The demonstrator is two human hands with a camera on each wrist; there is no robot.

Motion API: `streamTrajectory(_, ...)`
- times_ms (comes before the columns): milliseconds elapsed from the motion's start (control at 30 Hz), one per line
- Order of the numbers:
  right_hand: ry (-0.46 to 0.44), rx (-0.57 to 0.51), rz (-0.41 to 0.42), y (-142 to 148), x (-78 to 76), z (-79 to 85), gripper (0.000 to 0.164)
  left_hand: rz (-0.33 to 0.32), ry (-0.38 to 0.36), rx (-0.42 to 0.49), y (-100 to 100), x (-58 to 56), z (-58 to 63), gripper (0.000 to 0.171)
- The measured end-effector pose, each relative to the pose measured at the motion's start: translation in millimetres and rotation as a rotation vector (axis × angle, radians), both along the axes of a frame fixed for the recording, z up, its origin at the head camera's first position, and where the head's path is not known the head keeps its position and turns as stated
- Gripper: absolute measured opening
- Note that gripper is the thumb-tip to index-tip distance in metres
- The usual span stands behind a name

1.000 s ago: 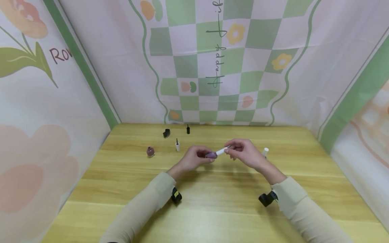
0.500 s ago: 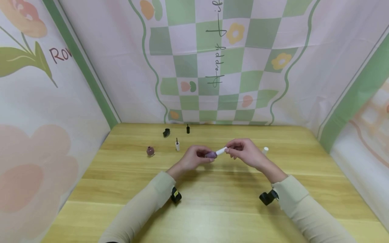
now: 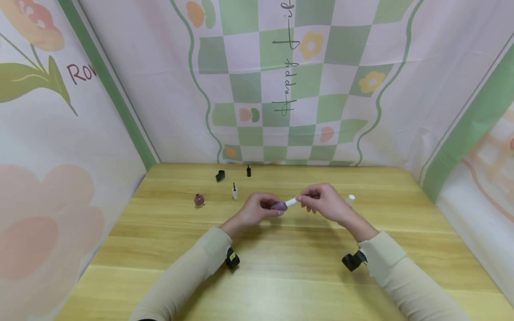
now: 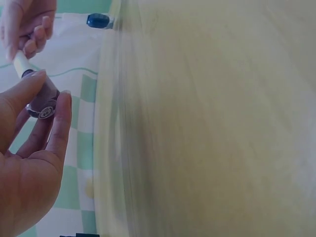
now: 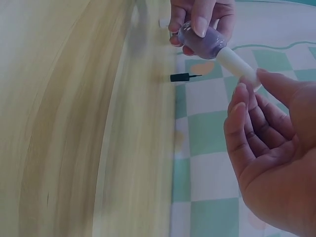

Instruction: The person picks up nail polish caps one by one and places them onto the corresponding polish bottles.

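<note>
Above the table, my left hand (image 3: 254, 209) holds a small nail polish bottle (image 3: 279, 206) of purple glass or polish between thumb and fingers. A round label shows on its base in the left wrist view. The bottle lies tilted, with its neck toward my right hand (image 3: 324, 203). That hand pinches the end of the white cap (image 5: 237, 65) between thumb and fingertips. The cap sits in line with the bottle, right at its neck. In the right wrist view the other right fingers curl loosely below the cap.
An uncapped brownish-purple bottle (image 3: 199, 200) stands left. Behind it are a white brush cap (image 3: 234, 193) with its brush up, a tilted black bottle (image 3: 220, 176) and a black brush cap (image 3: 248, 171). Another white cap (image 3: 351, 199) shows partly behind my right wrist. A printed curtain (image 3: 277, 133) borders the table.
My right fingertips have shifted slightly on the white cap. Both hands and the bottle stay in nearly the same place.
</note>
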State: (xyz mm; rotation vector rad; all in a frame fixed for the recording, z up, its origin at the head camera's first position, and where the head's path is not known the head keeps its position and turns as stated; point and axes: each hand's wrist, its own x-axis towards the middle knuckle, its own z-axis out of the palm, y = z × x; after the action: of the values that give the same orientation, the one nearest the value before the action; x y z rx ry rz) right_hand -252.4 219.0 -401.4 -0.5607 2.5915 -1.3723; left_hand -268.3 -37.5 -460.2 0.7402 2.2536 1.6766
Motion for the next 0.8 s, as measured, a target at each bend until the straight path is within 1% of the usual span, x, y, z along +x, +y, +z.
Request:
streamTrajectory(200, 0.008, 0.030, 0.009, 0.8, 0.0, 0.7, 0.028, 0.008, -0.015, 0.005, 1.3, 0.3, -0.3, 0.021)
streamTrajectory(333, 0.006, 0.027, 0.036, 0.3, 0.7, 2.4, 0.031, 0.011, -0.021, 0.003, 0.9, 0.5, 0.6, 0.021)
streamTrajectory(433, 0.019, 0.033, 0.057, 0.5, 0.3, 3.0, 0.027, 0.008, -0.037, 0.011, 0.8, 1.8, 2.7, 0.021)
streamTrajectory(567, 0.034, 0.048, 0.062, 0.7, 0.3, 3.6, 0.020, 0.002, -0.049, 0.023, 0.6, 2.9, 4.5, 0.020)
streamTrajectory(800, 0.018, 0.072, 0.058, 0.5, 0.5, 4.4, 0.021, 0.007, -0.036, 0.000, 0.4, 2.4, 2.8, 0.022)
